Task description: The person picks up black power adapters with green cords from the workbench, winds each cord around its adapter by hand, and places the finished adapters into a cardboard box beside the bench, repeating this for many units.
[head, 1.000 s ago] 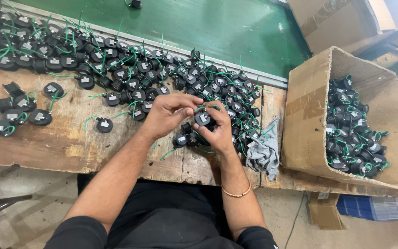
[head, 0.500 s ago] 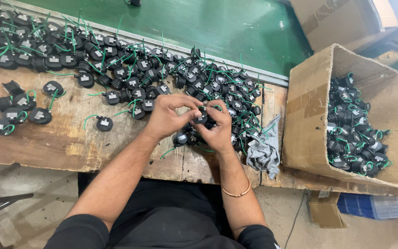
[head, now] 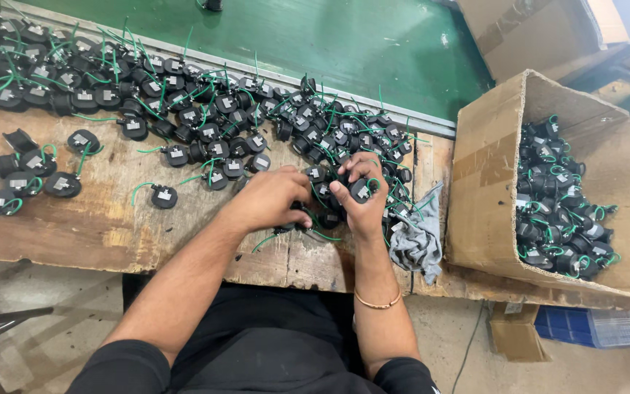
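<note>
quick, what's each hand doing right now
Left hand: curled shut over small black parts at the pile's edge; exactly what it grips is hidden.
Right hand: closed, holding a black round part with a green wire.

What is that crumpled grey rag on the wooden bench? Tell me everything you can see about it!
The crumpled grey cloth rag looks soft, wrinkled and a little stained. It lies bunched in folds at the front edge of the worn wooden workbench, partly hanging over. It sits between the person's right hand and the open brown cardboard box. Small black round parts with green wires lie against its upper edge. No hand touches it.
</note>
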A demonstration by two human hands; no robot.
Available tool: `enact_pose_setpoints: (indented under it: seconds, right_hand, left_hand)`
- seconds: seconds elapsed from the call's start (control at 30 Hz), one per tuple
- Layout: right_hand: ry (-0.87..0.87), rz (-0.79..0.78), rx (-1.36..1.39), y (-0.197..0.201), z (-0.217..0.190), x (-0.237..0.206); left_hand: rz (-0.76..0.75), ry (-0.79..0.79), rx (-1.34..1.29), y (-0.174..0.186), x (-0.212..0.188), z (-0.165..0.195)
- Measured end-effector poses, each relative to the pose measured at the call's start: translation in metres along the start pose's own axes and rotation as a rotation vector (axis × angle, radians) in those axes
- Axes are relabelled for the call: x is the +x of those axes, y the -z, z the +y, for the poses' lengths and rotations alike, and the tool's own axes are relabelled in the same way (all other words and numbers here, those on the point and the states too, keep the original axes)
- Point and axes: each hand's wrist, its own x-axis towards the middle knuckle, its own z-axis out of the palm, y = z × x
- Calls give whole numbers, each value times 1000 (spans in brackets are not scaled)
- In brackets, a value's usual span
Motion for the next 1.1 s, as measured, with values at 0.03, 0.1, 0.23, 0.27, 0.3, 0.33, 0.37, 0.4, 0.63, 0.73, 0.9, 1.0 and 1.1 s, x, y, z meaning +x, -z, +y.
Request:
enact_pose_setpoints:
  seconds: [0.03,0.1,0.23,0.27,0.3,0.33,0.37,0.4,0.63,0.73,0.9,1.0,1.1]
  right_hand:
    - [-2,-13,6,0,0,0]
    - [-5,-32,-2,-1,-1,0]
    - [-1,-62,41,-1,-5,0]
    - [-87,-58,112,-1,-4,0]
    - [-175,-52,180,0,-3,-1]
    - [-266,-44,245,1,0,-3]
    - [-259,-128,159,2,5,-4]
    - [-252,-212,73,2,11,-4]
    - [23,-301,-207,-15,59,-19]
    - [44,-323,-201,-14,56,-15]
    - [33,-213,-315,-18,31,-6]
    - [35,-133,-380,-24,18,-2]
    - [99,-157,-408,-28,12,-4]
  left_hand:
    - [8,14,27,-1,2,-1]
    - [-5,90,47,-1,5,-8]
    - [194,281,-224,-4,0,-19]
    - [309,302,-351,-5,0,-21]
    - [379,237,-561,-7,1,-23]
    - [444,170,-775,-9,4,-23]
    - [506,100,-991,-11,7,-22]
    - [497,10,-882,-13,10,-22]
    - [634,-85,-616,-15,15,-9]
    - [685,-56,-510,-12,11,-2]
    - [627,-228,-409,1,6,-7]
    - [592,-246,-370,5,1,-17]
    - [567,-46,-685,-11,5,-18]
